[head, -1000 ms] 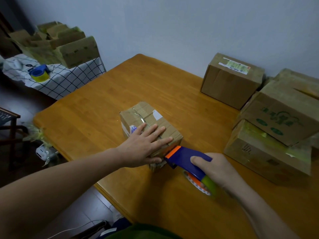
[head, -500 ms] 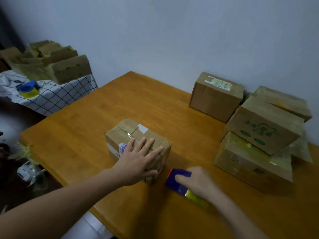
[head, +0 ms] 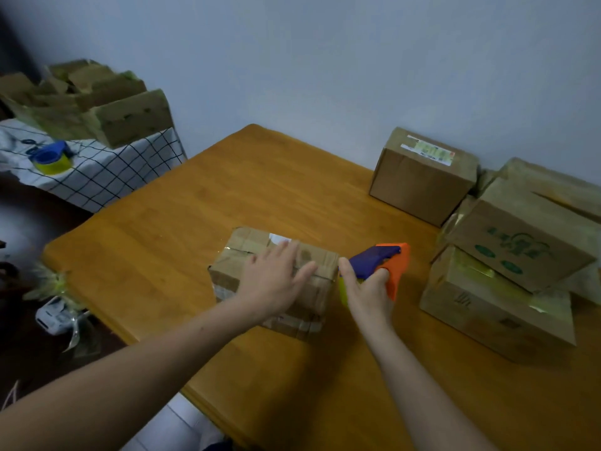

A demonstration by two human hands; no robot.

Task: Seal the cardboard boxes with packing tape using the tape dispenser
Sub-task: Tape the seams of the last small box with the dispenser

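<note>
A small cardboard box (head: 242,273) with old tape strips sits near the middle of the wooden table (head: 201,203). My left hand (head: 276,278) lies flat on its top, fingers straight and spread. My right hand (head: 367,292) grips a blue and orange tape dispenser (head: 382,260) with a yellow-green tape roll, held just off the box's right end, a little above the table.
A plain box with a label (head: 421,179) stands at the back right. Stacked boxes with green print (head: 517,252) fill the right side. A side table with a checked cloth (head: 104,170) at the left holds open boxes (head: 97,105) and another blue tape dispenser (head: 52,156).
My right hand has lifted the dispenser from low at the box's near corner up to its right end. The box has turned under my left hand. The camera has shifted.
</note>
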